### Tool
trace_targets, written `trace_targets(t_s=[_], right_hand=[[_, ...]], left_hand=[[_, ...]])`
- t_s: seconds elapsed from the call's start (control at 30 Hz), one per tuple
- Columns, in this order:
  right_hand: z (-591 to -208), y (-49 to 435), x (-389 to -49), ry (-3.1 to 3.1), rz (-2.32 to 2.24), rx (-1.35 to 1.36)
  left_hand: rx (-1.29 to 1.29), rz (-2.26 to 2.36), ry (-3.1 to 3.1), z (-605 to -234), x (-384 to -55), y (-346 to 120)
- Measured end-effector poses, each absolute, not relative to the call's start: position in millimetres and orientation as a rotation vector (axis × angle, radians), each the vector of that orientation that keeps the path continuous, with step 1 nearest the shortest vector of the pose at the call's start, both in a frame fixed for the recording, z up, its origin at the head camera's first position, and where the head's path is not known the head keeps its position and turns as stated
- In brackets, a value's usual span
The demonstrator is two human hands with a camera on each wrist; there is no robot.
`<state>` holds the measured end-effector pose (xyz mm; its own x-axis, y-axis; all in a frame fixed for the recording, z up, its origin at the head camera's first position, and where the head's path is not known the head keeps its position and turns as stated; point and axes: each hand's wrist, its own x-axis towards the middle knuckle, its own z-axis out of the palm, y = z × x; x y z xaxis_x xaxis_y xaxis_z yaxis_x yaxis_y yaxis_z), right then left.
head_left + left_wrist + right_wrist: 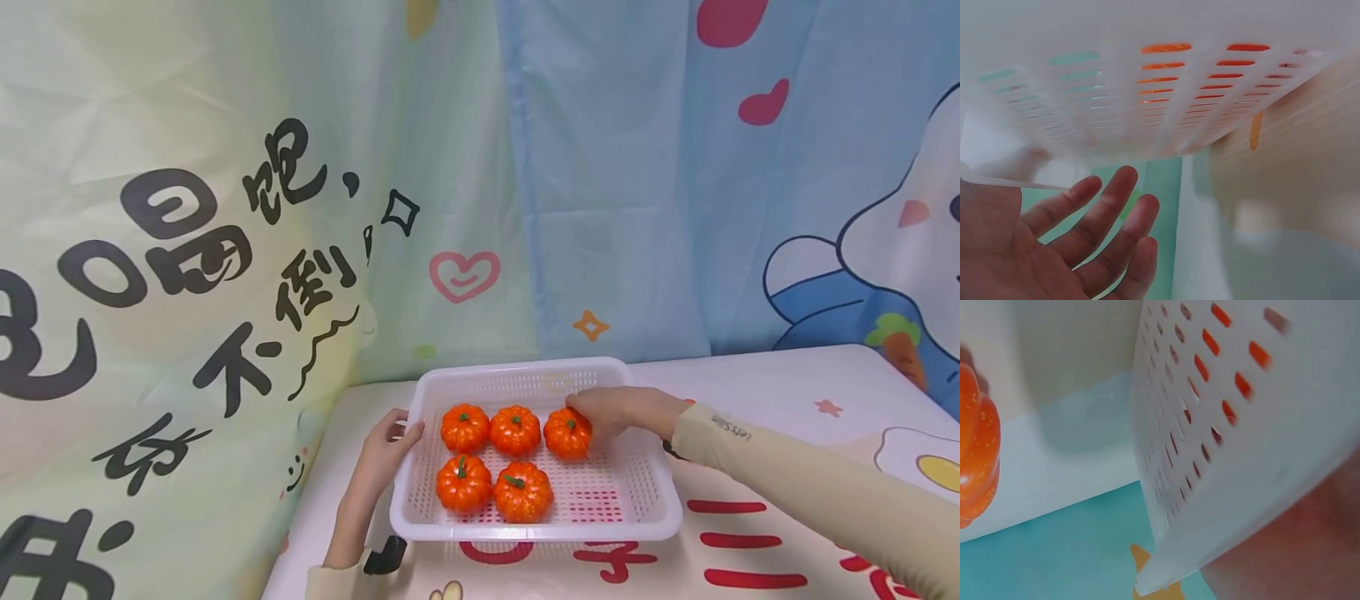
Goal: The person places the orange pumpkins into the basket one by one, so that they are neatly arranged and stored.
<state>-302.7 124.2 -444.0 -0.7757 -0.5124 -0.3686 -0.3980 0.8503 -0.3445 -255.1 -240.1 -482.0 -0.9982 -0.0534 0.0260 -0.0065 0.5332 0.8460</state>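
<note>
A white plastic basket [551, 532] with slotted walls holds several small orange pumpkins [463, 483] with green stems. My right hand [603, 412] reaches over the right rim and grips the pumpkin [567, 434] at the right of the back row, fingers around its far right side. At the left wall, my left hand [390, 442] has its thumb over the rim. In the left wrist view, the fingers [1110, 219] of that hand spread loosely outside the slotted wall [1116, 134]. Another pumpkin [975, 450] sits outside the basket in the right wrist view, mostly hidden by my sleeve in the head view.
The basket stands on a table with a printed cloth [750, 517] showing red strokes and a fried egg. Behind and to the left hangs a printed curtain [615, 208], close to the basket's far side.
</note>
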Motion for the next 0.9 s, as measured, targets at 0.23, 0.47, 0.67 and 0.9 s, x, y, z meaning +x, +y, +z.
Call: trace_targets(t_s=[0.23, 0.47, 0.67, 0.9], right_hand=[[-439.4, 125.7, -304.8, 2.55, -0.35, -0.674], [-421.6, 127.3, -301.6, 2.519, -0.383, -0.733], [-408.8, 131.5, -292.0, 2.53, -0.423, -0.734], [-393.6, 137.9, -287.5, 2.55, -0.407, -0.751]], left_hand=[[0.046, -1.508, -2.707, -482.1, -256.8, -240.1], [0.056, -1.509, -2.699, -481.9, -255.3, -240.4], [0.071, -1.509, -2.707, -482.6, -255.0, -239.9], [0.083, -1.494, -2.715, -482.7, -254.7, -239.5]])
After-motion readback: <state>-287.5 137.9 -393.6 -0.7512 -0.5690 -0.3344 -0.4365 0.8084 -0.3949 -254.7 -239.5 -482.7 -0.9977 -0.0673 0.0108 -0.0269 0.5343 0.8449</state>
